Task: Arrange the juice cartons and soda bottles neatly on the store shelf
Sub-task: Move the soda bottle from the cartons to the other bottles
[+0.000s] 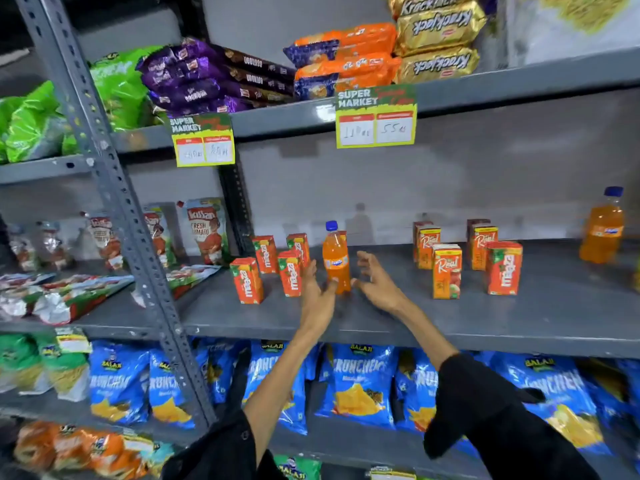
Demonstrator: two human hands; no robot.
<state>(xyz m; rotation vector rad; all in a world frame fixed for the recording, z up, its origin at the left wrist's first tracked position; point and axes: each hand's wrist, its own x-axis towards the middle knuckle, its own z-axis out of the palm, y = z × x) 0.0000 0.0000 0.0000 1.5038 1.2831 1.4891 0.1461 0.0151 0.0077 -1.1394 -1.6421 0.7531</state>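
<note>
Fanta bottle (336, 259) | upright beside Maaza cartons (290, 278) | left hand (317, 296), right hand (375, 282) spread, flanking

Left of the hands: four Maaza cartons (246, 280). Between the hands: one orange soda bottle (336, 259). Right of the hands: three Real cartons (446, 271), one more Maaza carton (504, 268), then a second orange bottle (602, 230) furthest right.

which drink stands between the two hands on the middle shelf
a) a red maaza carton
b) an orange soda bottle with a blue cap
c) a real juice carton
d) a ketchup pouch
b: the orange soda bottle stands upright between the left hand and the right hand, both open around its lower part; the cartons stand off to either side.
</note>
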